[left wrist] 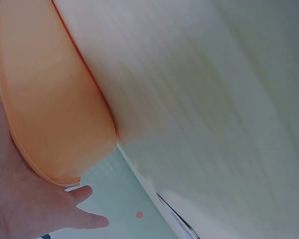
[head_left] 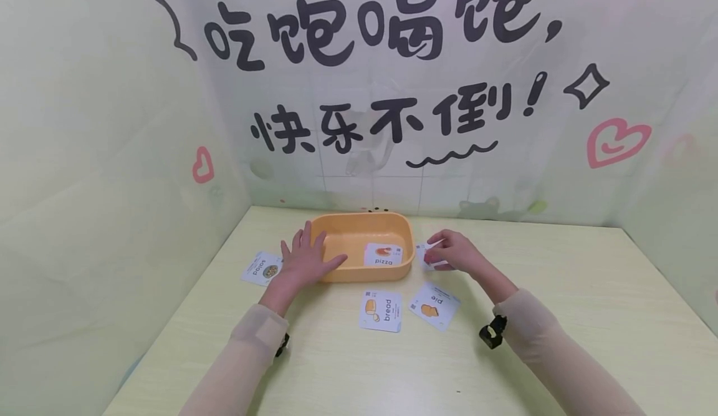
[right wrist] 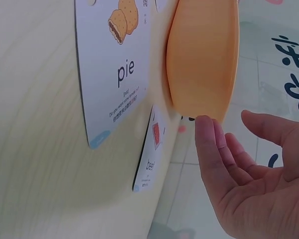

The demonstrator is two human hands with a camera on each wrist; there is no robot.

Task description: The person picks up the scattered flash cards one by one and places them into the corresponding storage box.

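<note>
1. Left hand (head_left: 303, 260) laid flat with fingers spread, pressing against the left end of the orange tray (head_left: 336, 224) on the table (head_left: 561, 316).
2. Right hand (head_left: 454, 251) just right of the tray, fingers curled over a white card (head_left: 422, 255) lying on the table; in the wrist view hovering just above it, so a real pinch cannot be told.
3. Card (right wrist: 152, 149) reads "beef", lying flat beside the tray's right end.
4. Likely thin, light, slightly flexible and smooth: hard to lift off a flat surface. Best slid to raise an edge, then pinched at a corner or long side.
5. Tray looks like stiff, light plastic; prone to sliding unless braced.
6. Pizza card (head_left: 384, 255) inside the tray; bread card (head_left: 381, 310) and pie card (head_left: 434, 305) nearer; another card (head_left: 262, 269) far left.
</note>
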